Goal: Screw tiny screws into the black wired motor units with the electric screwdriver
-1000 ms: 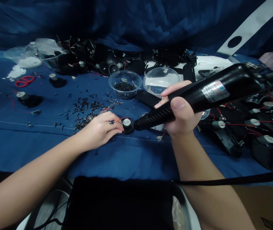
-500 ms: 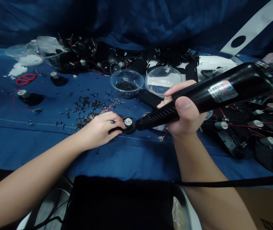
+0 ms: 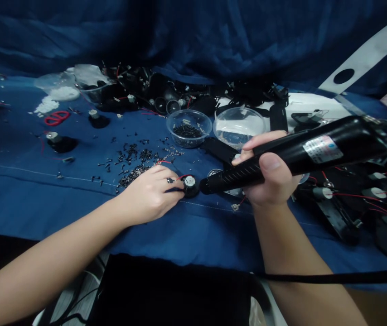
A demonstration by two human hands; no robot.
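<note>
Electric screwdriver (image 3: 302, 158) held in closed grip of right hand (image 3: 271, 179), nose at black round component (image 3: 191, 186); grip of left hand (image 3: 149, 197) pinches component's edge, steadying it on blue cloth (image 3: 60, 199).

Electric screwdriver (image 3: 302, 156) glossy black plastic; bowl (image 3: 189, 139) clear smooth plastic; table cover (image 3: 26, 190) matt blue cloth; screws (image 3: 132, 154) apparently dark metal

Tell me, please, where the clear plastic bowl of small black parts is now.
The clear plastic bowl sits upper centre in the head view, on the blue cloth, beyond the left hand and just left of a larger clear bowl.
</note>
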